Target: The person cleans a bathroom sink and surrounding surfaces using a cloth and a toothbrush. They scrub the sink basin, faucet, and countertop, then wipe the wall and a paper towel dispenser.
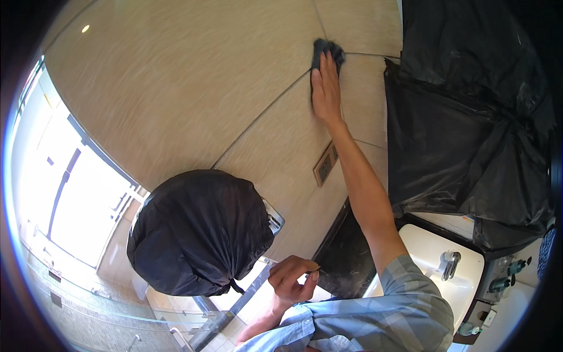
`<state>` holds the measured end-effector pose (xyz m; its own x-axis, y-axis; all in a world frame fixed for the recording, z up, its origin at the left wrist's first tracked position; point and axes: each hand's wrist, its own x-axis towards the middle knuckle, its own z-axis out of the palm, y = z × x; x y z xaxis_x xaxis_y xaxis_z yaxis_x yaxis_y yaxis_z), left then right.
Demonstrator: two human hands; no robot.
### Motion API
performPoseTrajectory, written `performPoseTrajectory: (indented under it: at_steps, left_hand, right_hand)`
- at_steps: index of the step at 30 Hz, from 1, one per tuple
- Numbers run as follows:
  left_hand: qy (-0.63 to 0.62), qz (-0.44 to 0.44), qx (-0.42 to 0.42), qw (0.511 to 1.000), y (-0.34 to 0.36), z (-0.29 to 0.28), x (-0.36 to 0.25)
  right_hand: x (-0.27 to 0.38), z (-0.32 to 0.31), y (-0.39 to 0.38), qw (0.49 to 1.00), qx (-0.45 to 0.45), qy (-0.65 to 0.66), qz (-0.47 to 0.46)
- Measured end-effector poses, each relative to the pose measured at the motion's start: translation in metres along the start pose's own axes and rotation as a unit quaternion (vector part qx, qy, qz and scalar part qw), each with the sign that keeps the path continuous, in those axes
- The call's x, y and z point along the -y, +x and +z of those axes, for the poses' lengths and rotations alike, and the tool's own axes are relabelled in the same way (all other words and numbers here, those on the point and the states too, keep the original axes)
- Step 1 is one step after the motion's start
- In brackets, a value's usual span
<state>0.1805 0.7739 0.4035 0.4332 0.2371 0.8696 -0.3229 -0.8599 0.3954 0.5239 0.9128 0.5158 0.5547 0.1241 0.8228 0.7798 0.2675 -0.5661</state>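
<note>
My right hand reaches up the beige tiled wall, its fingers laid over a dark grey cloth. The cloth is pressed against the tiles where several joint lines meet. Below that wrist, a wall socket plate is set in the tiles, partly behind my right forearm. Lower and to the left, my left hand is closed, with thumb and index finger bent toward each other. A small dark thing shows at its fingertips, too small to name. Close to this hand is a round object wrapped in a black plastic bag.
Black plastic sheeting covers the wall area at right. Beneath it, a white washbasin with a chrome tap sits in a dark counter. Bottles stand beyond the basin. Glass panels and a bright window are at left.
</note>
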Motion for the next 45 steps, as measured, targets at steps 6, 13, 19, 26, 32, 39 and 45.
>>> performPoseTrajectory:
  at_steps: [6,13,19,26,32,39,45]
  left_hand:
    - [0.016,0.017,0.001,1.000,-0.001,-0.006,0.002]
    - [0.083,0.030,0.001,0.996,0.017,-0.007,0.004]
    - [0.124,-0.012,0.026,0.992,0.069,0.011,-0.003]
    - [0.127,0.018,0.038,0.991,0.088,0.023,-0.017]
    - [0.123,-0.013,0.037,0.992,0.068,0.009,-0.029]
    - [0.101,0.032,0.007,0.994,0.065,0.006,-0.036]
    - [0.120,0.035,-0.016,0.992,0.060,0.000,-0.039]
  right_hand:
    - [0.007,0.007,-0.028,1.000,-0.016,-0.011,0.023]
    - [0.031,0.004,0.033,0.997,-0.037,-0.011,-0.072]
    - [0.098,0.003,-0.018,0.966,0.026,0.018,-0.256]
    - [0.029,-0.002,0.064,0.993,0.003,-0.014,-0.113]
    - [0.083,0.010,0.031,0.992,-0.015,-0.007,-0.124]
    - [0.179,0.007,-0.007,0.921,0.081,0.046,-0.378]
    - [0.224,0.012,-0.002,0.807,0.159,0.102,-0.559]
